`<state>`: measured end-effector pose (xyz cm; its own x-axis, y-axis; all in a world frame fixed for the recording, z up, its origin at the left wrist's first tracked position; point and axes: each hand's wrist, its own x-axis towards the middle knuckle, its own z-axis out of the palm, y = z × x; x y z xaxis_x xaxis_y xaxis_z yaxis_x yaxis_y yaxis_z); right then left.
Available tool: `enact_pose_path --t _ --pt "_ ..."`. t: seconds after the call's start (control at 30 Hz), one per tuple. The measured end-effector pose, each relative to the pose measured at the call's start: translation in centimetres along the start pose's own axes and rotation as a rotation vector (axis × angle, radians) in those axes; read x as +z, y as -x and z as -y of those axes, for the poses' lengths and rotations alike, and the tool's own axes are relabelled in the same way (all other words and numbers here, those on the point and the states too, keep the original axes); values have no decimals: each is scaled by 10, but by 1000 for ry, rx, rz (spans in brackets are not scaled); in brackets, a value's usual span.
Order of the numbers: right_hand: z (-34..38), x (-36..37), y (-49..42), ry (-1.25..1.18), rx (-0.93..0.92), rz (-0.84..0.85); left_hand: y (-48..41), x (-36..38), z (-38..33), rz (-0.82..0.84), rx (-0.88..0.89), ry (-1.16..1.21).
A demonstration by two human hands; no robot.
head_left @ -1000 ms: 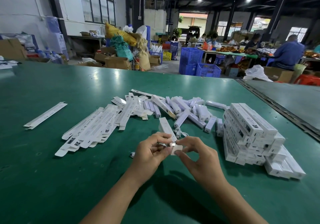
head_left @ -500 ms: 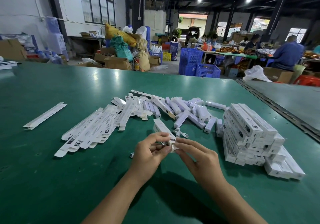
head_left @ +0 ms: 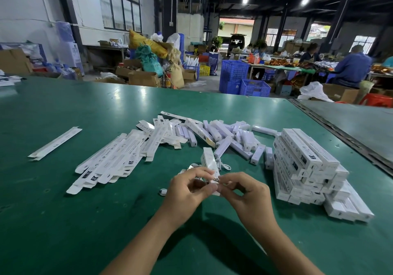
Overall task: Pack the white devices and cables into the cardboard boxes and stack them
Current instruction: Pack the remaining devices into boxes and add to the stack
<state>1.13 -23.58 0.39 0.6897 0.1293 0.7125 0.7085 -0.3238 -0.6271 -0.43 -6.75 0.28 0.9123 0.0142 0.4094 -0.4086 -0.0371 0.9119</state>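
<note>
The left hand [head_left: 189,189] and right hand [head_left: 248,196] both pinch the near end of a box [head_left: 209,159] above the table [head_left: 63,221]. Loose devices [head_left: 229,136] lie beyond it. A stack [head_left: 306,164] of boxes stands to the right.

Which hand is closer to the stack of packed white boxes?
Right. The right hand sits just left of the stack; the left hand is farther left. Both pinch one box.

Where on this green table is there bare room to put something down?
Bare table: near left, this side of the flat boxes; the gap between them and the lone flat box; the far strip beyond the devices. Crowded from the devices to the stack.
</note>
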Motion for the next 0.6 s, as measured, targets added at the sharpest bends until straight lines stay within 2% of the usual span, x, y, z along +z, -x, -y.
enact_pose_path --t 0.07,0.2,0.33,0.4,0.5,0.6 --pt "1 -2 0 4 -12 16 -1 0 -2 16 -4 42" --pt "-4 -7 1 8 -28 181 -1 -2 -11 37 -69 153" --pt "-18 -14 -4 366 65 177 -5 -21 -16 76 -207 512" --pt "-20 -16 -6 403 57 166 -6 -27 -16 97 -227 609" --pt "-18 -15 -4 320 25 192 -5 -29 -11 176 -199 565" --pt "-12 -9 -5 179 75 230 -2 -18 -4 191 -166 317"
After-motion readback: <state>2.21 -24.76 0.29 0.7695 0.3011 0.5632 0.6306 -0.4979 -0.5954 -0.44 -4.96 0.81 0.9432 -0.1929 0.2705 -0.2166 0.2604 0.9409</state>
